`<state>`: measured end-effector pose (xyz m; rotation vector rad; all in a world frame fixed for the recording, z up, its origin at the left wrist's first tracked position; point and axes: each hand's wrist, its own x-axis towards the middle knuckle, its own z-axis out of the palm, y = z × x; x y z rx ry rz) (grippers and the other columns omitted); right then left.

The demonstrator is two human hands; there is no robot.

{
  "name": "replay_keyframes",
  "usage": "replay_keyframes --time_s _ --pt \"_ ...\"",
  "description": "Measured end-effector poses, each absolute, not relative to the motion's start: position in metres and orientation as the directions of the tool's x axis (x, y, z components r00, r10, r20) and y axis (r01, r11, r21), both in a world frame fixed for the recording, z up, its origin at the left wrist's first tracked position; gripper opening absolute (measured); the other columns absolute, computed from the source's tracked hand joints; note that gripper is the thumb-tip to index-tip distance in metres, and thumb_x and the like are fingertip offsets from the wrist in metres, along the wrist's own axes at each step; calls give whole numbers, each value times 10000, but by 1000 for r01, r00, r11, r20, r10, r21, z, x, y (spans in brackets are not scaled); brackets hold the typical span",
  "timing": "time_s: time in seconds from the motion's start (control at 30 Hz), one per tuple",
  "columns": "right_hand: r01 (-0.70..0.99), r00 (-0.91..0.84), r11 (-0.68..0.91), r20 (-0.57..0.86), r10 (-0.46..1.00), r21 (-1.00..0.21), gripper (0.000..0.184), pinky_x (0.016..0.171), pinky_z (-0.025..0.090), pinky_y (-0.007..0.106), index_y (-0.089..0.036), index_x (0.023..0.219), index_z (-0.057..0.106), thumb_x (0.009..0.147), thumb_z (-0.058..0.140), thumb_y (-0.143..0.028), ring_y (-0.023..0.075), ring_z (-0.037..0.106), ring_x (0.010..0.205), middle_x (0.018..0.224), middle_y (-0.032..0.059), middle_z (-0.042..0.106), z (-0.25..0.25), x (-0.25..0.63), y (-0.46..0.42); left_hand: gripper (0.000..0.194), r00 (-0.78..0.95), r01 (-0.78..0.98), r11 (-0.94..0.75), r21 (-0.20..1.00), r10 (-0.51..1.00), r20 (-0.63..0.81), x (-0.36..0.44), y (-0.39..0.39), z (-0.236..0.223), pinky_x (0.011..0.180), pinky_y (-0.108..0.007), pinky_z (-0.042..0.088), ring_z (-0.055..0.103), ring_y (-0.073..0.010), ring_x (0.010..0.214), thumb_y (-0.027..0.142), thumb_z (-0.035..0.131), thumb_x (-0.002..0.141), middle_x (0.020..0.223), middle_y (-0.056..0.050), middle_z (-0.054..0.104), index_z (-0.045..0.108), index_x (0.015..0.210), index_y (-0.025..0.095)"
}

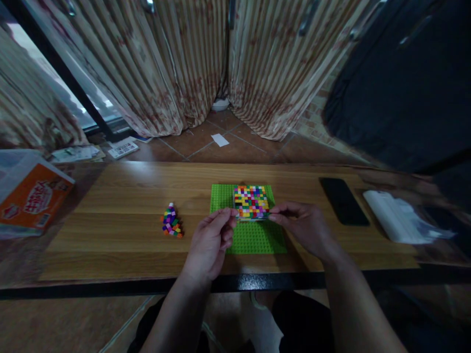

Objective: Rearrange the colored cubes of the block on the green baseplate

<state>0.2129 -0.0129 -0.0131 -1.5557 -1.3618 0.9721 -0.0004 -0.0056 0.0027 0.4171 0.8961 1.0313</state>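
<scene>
A rectangular block of small multi-coloured cubes [252, 201] is on a green studded baseplate [253, 240]. My left hand [213, 238] is closed in a pinch, its thumb and forefinger at the block's near left corner. At the near right corner, the thumb and forefinger of my right hand [303, 223] are pinched together, with a tiny dark green bit at their tips. Whether either hand grips the block itself or a small piece is too small to tell. A loose pile of coloured cubes [171, 221] lies left of the baseplate.
The wooden table [128, 211] has a dark front edge [265, 282]. A black phone [344, 201] and a white packet [390, 215] lie to the right. At the far left stands a clear plastic box [20, 159] with an orange label. Curtains [191, 63] hang behind.
</scene>
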Motion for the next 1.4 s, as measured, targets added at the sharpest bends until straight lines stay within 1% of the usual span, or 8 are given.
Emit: replay_keyframes --time_s 0.1,0.23,0.33,0.57,0.8,1.0,1.17,1.4 --pt "361 114 -80 -41 993 -929 198 664 509 303 -221 791 750 729 784 -405 179 664 724 786 16 754 -13 215 -13 224 214 -557 482 677 870 -443 -1 -5 3 379 -133 186 308 1 443 271 803 684 632 33 543 715 790 95" --pt "439 107 -52 -5 994 -897 160 658 508 300 -221 781 749 757 756 -378 177 667 707 768 15 749 -8 216 -14 231 208 -553 483 679 869 -448 -1 -6 4 383 -130 196 319 0 447 281 806 692 644 29 543 718 798 96" --pt "451 103 -41 6 995 -892 157 670 511 304 -219 768 745 750 754 -374 178 668 703 758 14 746 -7 214 -13 221 211 -548 485 682 869 -448 -1 -6 5 386 -130 199 325 -2 450 285 800 704 647 26 540 718 793 100" --pt "352 151 -36 19 988 -935 182 637 499 295 -208 744 713 699 779 -372 164 642 678 733 10 719 -17 210 -8 224 199 -541 482 690 870 -452 0 -6 5 385 -133 194 327 -5 450 296 804 702 648 23 542 719 785 106" --pt "267 117 -60 -30 993 -962 212 634 486 282 -201 713 694 654 809 -369 143 612 660 705 -5 692 -19 211 -4 239 207 -542 483 688 870 -448 0 -6 4 386 -129 194 324 -1 448 292 810 687 649 24 546 717 795 101" --pt "283 72 -81 -63 995 -956 225 629 482 280 -197 712 692 673 800 -391 134 598 640 692 -10 684 -17 211 -3 237 205 -546 485 683 868 -453 0 -6 4 389 -134 190 326 0 445 282 810 678 644 24 550 713 791 98" --pt "227 99 -79 -58 993 -971 223 623 483 274 -200 688 679 655 811 -378 126 596 632 681 -21 679 -20 208 1 254 207 -542 482 688 871 -447 1 -7 2 393 -143 178 325 -2 447 298 823 669 639 28 545 712 788 103" --pt "165 136 -139 -117 984 -976 269 626 476 274 -194 705 679 619 836 -396 119 584 623 684 -18 678 -21 208 3 288 175 -553 477 683 868 -465 2 -5 2 394 -142 179 339 -5 449 285 828 644 643 26 556 707 827 100"
